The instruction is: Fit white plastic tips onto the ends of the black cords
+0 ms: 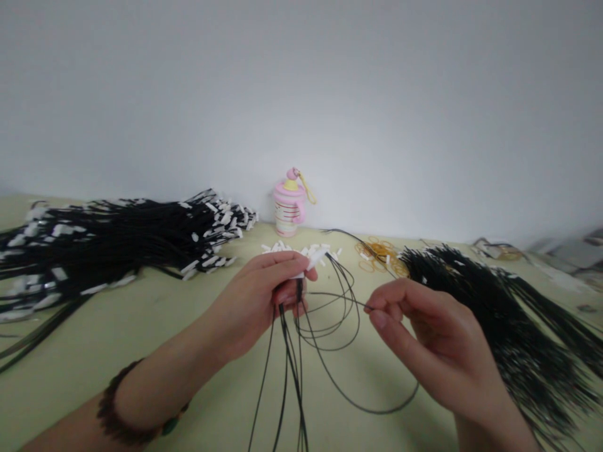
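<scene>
Near the middle, my left hand [271,282] is closed on a small white sleeve [318,256] and several thin black wires [288,351]. Some wires hang down from under its fingers toward the front. Others come out at the white piece's tip and curve into loose loops [348,320] to the right. My right hand [433,345] pinches one black wire [357,303] between thumb and forefinger, and a long bend of wire sags below, between both hands. Behind my left hand, small white pieces [282,249] lie scattered on the table.
A big pile of black wires with white ends [117,232] lies at the left. Another black wire bundle [499,314] lies at the right, next to yellow rubber bands [377,254]. A pink-lidded cup [287,207] stands against the white wall [301,94] on the pale green table [188,314].
</scene>
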The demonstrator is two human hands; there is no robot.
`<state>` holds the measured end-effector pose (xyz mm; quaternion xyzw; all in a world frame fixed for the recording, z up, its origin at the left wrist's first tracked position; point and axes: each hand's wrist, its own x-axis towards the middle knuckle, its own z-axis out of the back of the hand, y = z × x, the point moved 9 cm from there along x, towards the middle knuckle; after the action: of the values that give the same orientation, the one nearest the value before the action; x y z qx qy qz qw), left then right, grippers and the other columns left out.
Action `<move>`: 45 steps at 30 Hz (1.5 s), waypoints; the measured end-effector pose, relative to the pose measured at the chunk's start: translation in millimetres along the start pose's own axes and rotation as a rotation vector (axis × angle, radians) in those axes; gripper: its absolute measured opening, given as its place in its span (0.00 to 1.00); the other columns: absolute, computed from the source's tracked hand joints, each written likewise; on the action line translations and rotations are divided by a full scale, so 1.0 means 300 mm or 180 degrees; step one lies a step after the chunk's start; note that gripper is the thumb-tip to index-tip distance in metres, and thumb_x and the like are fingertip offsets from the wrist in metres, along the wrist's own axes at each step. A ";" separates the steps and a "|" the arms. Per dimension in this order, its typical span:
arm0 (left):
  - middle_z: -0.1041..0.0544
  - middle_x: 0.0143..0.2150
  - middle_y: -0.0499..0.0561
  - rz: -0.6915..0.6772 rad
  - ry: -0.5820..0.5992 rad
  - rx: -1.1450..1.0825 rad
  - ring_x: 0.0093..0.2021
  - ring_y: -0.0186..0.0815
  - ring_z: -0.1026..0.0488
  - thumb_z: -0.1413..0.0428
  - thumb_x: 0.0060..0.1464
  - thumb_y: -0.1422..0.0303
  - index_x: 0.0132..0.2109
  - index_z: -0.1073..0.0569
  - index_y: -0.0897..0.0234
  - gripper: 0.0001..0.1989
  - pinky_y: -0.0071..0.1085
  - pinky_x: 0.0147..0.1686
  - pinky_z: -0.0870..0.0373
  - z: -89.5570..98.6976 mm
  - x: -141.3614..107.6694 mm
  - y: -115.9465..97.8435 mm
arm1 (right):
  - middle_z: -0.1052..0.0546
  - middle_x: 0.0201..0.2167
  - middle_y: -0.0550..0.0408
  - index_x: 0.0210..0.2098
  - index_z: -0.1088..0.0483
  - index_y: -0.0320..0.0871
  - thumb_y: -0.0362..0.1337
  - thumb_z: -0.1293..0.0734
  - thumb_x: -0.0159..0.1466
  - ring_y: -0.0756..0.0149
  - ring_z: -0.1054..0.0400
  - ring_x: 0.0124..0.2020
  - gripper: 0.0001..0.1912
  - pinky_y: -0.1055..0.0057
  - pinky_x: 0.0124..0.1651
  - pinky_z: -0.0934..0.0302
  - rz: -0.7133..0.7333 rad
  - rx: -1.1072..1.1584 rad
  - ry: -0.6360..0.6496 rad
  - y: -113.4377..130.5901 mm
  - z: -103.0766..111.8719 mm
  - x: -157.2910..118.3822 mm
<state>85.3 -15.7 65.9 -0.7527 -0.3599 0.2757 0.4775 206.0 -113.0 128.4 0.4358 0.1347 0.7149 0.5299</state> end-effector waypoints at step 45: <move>0.34 0.25 0.46 0.0125 0.0068 0.0051 0.18 0.23 0.44 0.45 0.53 0.65 0.27 0.28 0.67 0.10 0.23 0.23 0.36 -0.020 -0.004 0.022 | 0.32 0.22 0.59 0.30 0.32 0.43 0.29 0.36 0.60 0.73 0.38 0.25 0.03 0.76 0.27 0.44 0.0148 -0.0118 0.0098 0.019 -0.009 0.002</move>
<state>91.1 -21.7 62.2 -0.7586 -0.3377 0.2799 0.4818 200.4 -114.0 130.8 0.4178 0.1193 0.7361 0.5190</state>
